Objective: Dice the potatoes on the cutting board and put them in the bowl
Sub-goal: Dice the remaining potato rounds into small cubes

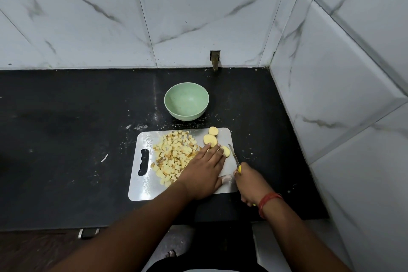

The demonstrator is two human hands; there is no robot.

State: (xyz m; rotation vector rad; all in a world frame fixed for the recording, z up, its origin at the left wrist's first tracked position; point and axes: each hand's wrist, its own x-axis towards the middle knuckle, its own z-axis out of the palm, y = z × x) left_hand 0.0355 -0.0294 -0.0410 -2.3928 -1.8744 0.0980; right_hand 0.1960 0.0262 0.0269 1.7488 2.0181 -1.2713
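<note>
So the potato slices (210,139) still left to dice sit at the far right end of the cutting board (141,185): three pale yellow rounds, flat-faced and wet-looking. One lies right under the fingertips of the left hand (204,171), which rests flat with fingers stretched out, pressing down rather than gripping. The right hand (247,185) is wrapped around the yellow handle of a small knife (233,154), thin blade pointing away along the board's right edge, just beside the nearest slice.

Biggest worry imo: those straight fingers are close to the blade with nothing tucked, so one slip on a slick round could nick them. The board looks like smooth plastic or metal on a glossy black counter (66,139), so it could skate too.

The diced pile (174,155) is chunky cubes, some with brownish skin edges, heaped mid-board near the handle slot; a careless sweep could push bits off. The green bowl (186,115), matte and round, sits just beyond the board, nothing in it yet
</note>
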